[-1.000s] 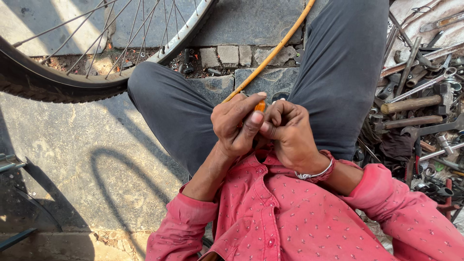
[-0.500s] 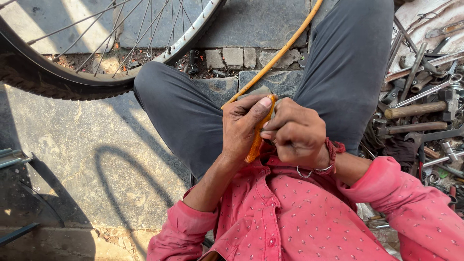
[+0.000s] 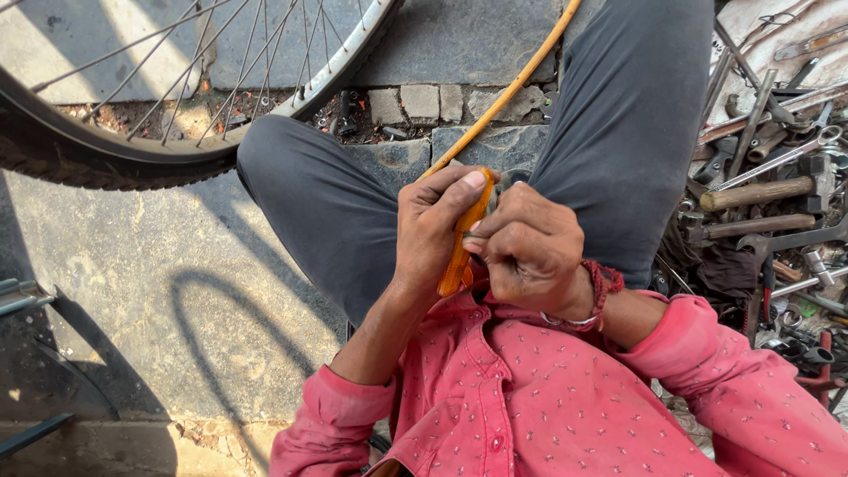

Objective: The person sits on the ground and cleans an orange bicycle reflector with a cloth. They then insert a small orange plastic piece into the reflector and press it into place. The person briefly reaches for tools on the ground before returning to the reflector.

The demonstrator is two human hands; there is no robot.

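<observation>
My left hand (image 3: 435, 226) grips the near end of a long orange hose (image 3: 512, 88), which runs from the top of the view down between my knees. The hose end (image 3: 461, 252) sticks out below my left fingers. My right hand (image 3: 530, 249) is closed tight against the hose end, fingertips pinched at it; what they hold is hidden. I sit in grey trousers (image 3: 353, 203) and a pink shirt, with a red thread and a metal bangle on my right wrist.
A bicycle wheel (image 3: 177, 115) with spokes and a black tyre stands at the upper left on stone paving. A heap of wrenches, hammers and other tools (image 3: 777, 177) lies at the right. Metal bars (image 3: 18, 296) poke in at the left edge.
Both hands have dropped slightly towards my chest and the orange hose end now shows more below my left fingers. The right hand has shifted over it.
</observation>
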